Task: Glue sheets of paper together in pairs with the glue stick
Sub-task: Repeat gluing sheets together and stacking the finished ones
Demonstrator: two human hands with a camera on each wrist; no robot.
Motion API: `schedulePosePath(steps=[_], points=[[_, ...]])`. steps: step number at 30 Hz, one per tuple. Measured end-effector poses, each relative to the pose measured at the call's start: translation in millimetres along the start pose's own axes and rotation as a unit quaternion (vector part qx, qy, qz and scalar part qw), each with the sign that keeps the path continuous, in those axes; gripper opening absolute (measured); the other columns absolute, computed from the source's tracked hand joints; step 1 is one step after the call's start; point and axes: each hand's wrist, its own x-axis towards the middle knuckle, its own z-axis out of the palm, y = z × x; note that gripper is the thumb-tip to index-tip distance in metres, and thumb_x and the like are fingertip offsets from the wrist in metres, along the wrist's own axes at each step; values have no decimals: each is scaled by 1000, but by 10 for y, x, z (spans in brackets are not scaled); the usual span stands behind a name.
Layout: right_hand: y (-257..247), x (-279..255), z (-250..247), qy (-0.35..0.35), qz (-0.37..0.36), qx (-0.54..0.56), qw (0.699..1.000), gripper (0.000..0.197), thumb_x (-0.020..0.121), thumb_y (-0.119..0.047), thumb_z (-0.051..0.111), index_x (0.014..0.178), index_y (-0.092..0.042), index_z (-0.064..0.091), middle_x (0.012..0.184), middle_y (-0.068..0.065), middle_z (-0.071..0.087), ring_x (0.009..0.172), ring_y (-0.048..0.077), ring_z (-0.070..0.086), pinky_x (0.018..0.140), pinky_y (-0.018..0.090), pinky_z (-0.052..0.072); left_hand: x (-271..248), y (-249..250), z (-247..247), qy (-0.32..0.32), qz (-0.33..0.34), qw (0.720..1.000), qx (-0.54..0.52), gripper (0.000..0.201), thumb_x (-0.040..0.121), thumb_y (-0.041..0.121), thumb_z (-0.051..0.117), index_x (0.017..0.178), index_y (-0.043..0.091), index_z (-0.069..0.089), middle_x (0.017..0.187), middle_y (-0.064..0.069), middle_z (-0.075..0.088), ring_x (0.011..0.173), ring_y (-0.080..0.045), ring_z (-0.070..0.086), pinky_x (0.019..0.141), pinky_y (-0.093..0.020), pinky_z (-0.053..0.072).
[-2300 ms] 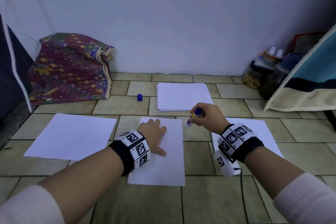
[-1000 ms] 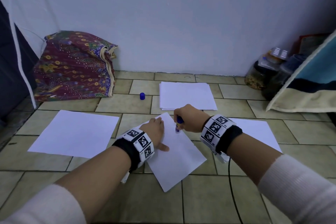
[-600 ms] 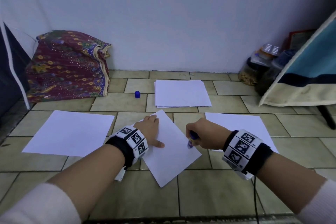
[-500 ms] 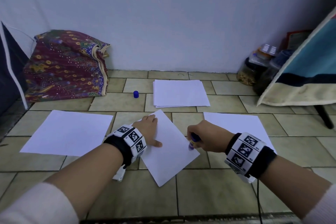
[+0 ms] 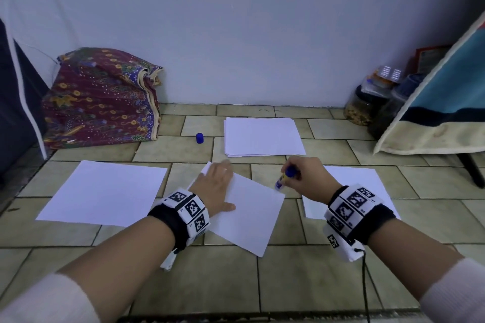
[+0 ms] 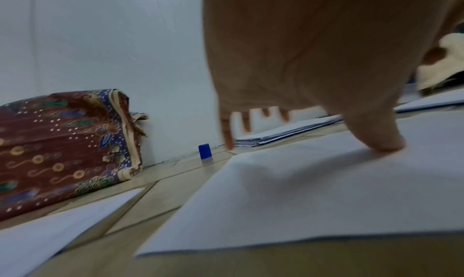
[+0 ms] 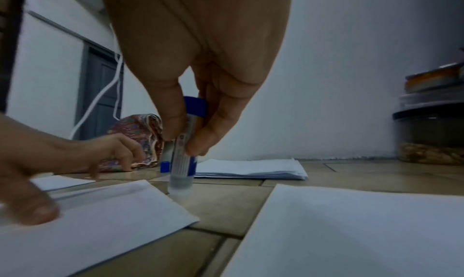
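Down on the tiled floor [image 5: 309, 278], my right hand [image 5: 305, 174] pinched the glue stick [image 5: 284, 178] mid-barrel, tip at the angled sheet [image 5: 252, 214]'s right edge. Left hand [image 5: 215, 186] lay flat, fingers spread, pinning that sheet. Guessed the paper was flimsy and slidey on tile, so hold it down near the stroke.

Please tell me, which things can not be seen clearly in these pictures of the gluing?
- Glue stick tip: blurred in the right wrist view, so contact with the middle sheet is unclear.
- Left hand fingertips: smeared by motion in the left wrist view.
- Glue on the sheet: not visible in any view.
- Paper stack: the number of sheets is too fine to count.
- Label on the stick: too small and blurred to read.
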Motion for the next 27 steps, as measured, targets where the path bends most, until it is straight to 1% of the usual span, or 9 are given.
schedulePosePath(steps=[3, 5, 8, 11, 15, 19, 23, 25, 27], points=[[-15, 120, 73, 12, 13, 5, 1000, 17, 83, -14, 70, 97, -8, 62, 83, 1, 56, 65, 6, 46, 57, 8, 35, 16, 103, -23, -33, 164, 986, 3, 67, 95, 7, 49, 151, 22, 15, 160, 1, -1, 145, -21, 11, 111, -38, 31], [-40, 194, 133, 15, 15, 10, 1000, 17, 83, -14, 70, 97, -8, 62, 84, 1, 56, 68, 9, 47, 57, 7, 35, 32, 152, -33, -86, 185, 978, 46, 75, 94, -2, 44, 153, 29, 9, 161, 5, -3, 145, -21, 11, 104, -42, 40], [-72, 312, 187, 29, 23, 12, 999, 17, 83, -15, 70, 97, -10, 61, 87, 1, 57, 75, 13, 49, 56, 6, 34, 53, 152, -92, -93, 145, 982, 82, 65, 99, 15, 44, 153, 30, 10, 159, 2, 6, 140, -24, 19, 93, -44, 47], [-111, 412, 211, 40, 29, 20, 999, 18, 84, -14, 69, 100, -9, 62, 90, 1, 55, 78, 14, 50, 56, 7, 35, 73, 105, -161, -80, 83, 991, 61, 64, 97, 36, 49, 150, 18, 21, 155, -2, 15, 137, -22, 24, 94, -40, 45], [-197, 537, 296, 28, 27, 8, 999, 20, 86, -15, 66, 104, -8, 60, 94, 2, 55, 83, 15, 50, 68, 19, 40, 125, 91, -140, -81, 1, 996, -31, 69, 95, 32, 54, 148, 4, 20, 153, -2, 23, 136, -18, 30, 96, -38, 43], [-345, 685, 424, 22, 21, 13, 999, 20, 86, -13, 65, 104, -8, 60, 99, 7, 57, 84, 18, 52, 73, 25, 45, 123, 130, -181, -88, -9, 995, -42, 63, 97, 29, 51, 146, 1, 23, 148, -7, 29, 134, -21, 32, 99, -35, 38], [-537, 830, 500, -4, 17, 0, 1000, 17, 88, -8, 60, 105, -6, 58, 88, 2, 60, 87, 21, 56, 76, 27, 48, 105, 118, -190, -67, -11, 996, -57, 52, 96, 27, 51, 136, 1, 33, 142, -9, 36, 127, -23, 39, 82, -26, 31], [-621, 900, 506, -29, 13, -23, 999, 17, 89, -3, 53, 106, -6, 57, 81, -1, 64, 94, 23, 59, 81, 29, 49, 104, 98, -167, -67, -14, 995, -74, 57, 95, 28, 52, 141, 2, 29, 145, -8, 33, 130, -22, 36, 88, -29, 35], [-698, 951, 478, -58, 6, -69, 996, 20, 89, -3, 55, 109, -5, 57, 98, 7, 68, 102, 25, 58, 82, 30, 49, 106, 86, -143, -70, -22, 993, -89, 62, 95, 28, 52, 145, 4, 24, 148, -6, 30, 133, -21, 34, 97, -34, 38]])
